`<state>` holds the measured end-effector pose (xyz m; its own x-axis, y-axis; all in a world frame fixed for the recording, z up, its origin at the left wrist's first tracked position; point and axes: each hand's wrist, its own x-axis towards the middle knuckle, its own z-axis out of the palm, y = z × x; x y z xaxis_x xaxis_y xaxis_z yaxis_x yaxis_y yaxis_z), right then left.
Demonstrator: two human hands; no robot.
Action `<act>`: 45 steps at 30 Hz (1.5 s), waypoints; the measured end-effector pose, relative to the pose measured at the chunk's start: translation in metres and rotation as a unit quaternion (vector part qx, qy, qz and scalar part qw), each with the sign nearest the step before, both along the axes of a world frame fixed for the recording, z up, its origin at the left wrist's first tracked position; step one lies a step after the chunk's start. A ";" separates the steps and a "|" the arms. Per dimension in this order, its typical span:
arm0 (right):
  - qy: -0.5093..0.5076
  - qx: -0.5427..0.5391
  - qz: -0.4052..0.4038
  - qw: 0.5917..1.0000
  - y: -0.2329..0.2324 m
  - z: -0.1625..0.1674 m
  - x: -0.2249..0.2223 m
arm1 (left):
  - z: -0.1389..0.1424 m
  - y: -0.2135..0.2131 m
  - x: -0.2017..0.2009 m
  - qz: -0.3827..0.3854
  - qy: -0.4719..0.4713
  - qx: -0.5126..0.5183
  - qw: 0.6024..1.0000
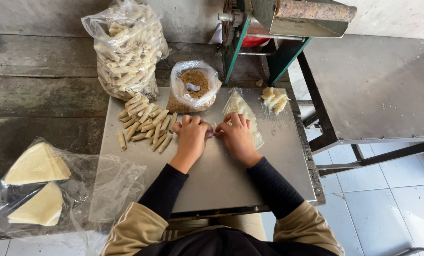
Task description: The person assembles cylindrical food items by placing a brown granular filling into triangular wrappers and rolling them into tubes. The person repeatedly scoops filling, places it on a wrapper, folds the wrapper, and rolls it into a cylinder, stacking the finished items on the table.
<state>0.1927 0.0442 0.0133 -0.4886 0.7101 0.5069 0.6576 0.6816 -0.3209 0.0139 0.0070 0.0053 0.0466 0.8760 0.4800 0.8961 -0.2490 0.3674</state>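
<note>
Both hands meet knuckles-up on the metal tray (250, 180), the left hand (191, 136) and right hand (237, 136) pinching a small pastry roll (213, 134) between curled fingertips. Forearms angle inward from the tray's near edge. Finished rolls (145, 124) lie just left of the left hand; a stack of wrappers (242, 108) sits under the right.

Left hand (191, 135) and right hand (236, 135) meet, fingers curled, knuckles up.

A: Even, soft daylight, brightest right over the white floor tiles (387, 199). Dull sheen on the metal tray (221, 175), no hard glare.

B: Shadows faint. Focus sharp centrally; wide-lens bending at edges, dark wooden bench (31, 95) underexposed.
</note>
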 end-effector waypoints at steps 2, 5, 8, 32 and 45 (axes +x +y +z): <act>0.016 -0.027 -0.032 0.999 0.000 -0.003 -0.003 | 0.000 0.000 0.005 0.020 0.003 -0.014 1.000; 0.027 -0.086 -0.054 0.994 0.001 -0.005 -0.006 | 0.003 -0.001 0.005 0.040 -0.052 -0.085 0.994; 0.049 -0.082 -0.050 0.994 0.000 -0.004 -0.006 | 0.005 0.001 0.004 0.063 -0.095 -0.126 0.985; -0.058 0.009 -0.045 0.997 0.001 0.000 -0.001 | -0.004 0.006 0.013 0.048 0.032 0.060 0.996; 0.096 -0.023 -0.034 0.995 -0.002 0.014 -0.002 | -0.003 0.009 0.012 0.052 -0.001 0.102 0.993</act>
